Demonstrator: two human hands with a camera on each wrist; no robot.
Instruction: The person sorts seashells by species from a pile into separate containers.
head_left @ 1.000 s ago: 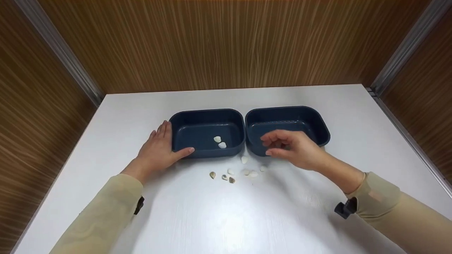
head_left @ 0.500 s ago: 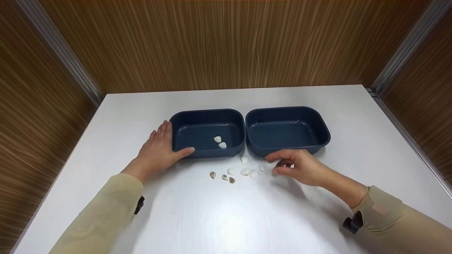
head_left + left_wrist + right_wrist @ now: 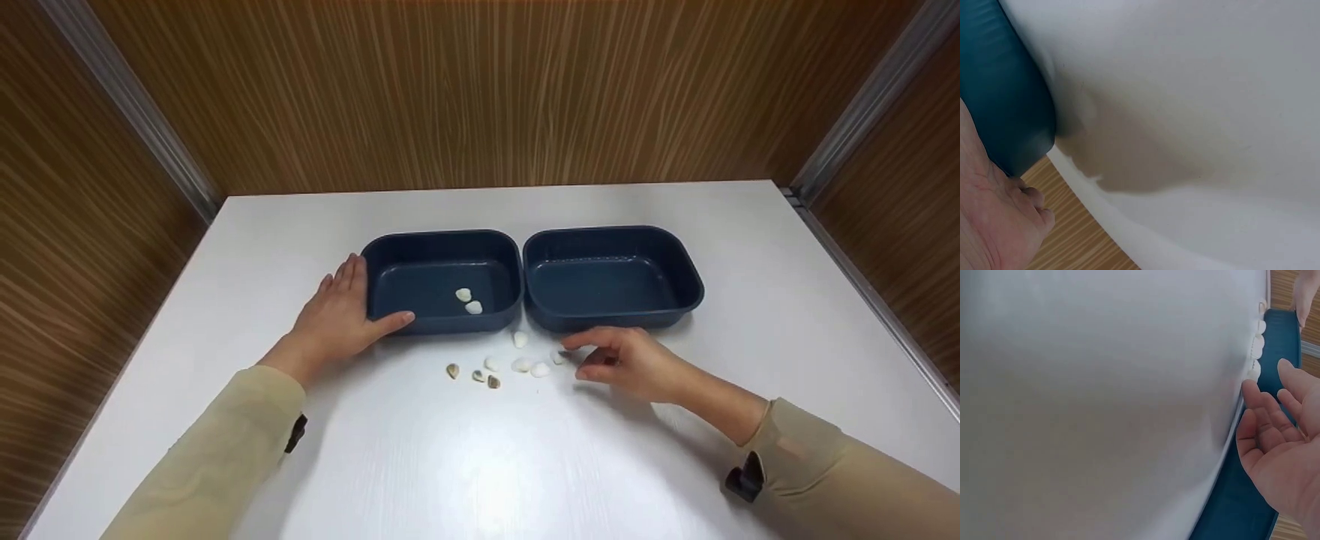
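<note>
My left hand (image 3: pixel 334 319) rests against the left end of the left dark blue bin (image 3: pixel 442 325), its fingers straight along the wall and its thumb on the front rim. Two white seashells (image 3: pixel 473 307) lie inside that bin. My right hand (image 3: pixel 636 366) hovers low over the table in front of the right blue bin (image 3: pixel 615 321), thumb and index finger apart. Just left of its fingertips is a small white seashell (image 3: pixel 558 357). More white shells (image 3: pixel 540 369) lie farther left, with brown-patterned shells (image 3: pixel 493 382) beside them. In the right wrist view, white shells (image 3: pixel 1257 346) show beyond the fingertips.
Both bins stand side by side on a white table (image 3: pixel 480 465). One white shell (image 3: pixel 520 339) lies close to the front of the left bin. A wood-grain panel (image 3: pixel 480 97) rises behind the table, with more panels at the sides.
My right hand has come from over the right bin down toward the table, beside the small white shell. My left hand has stayed on the left bin.
</note>
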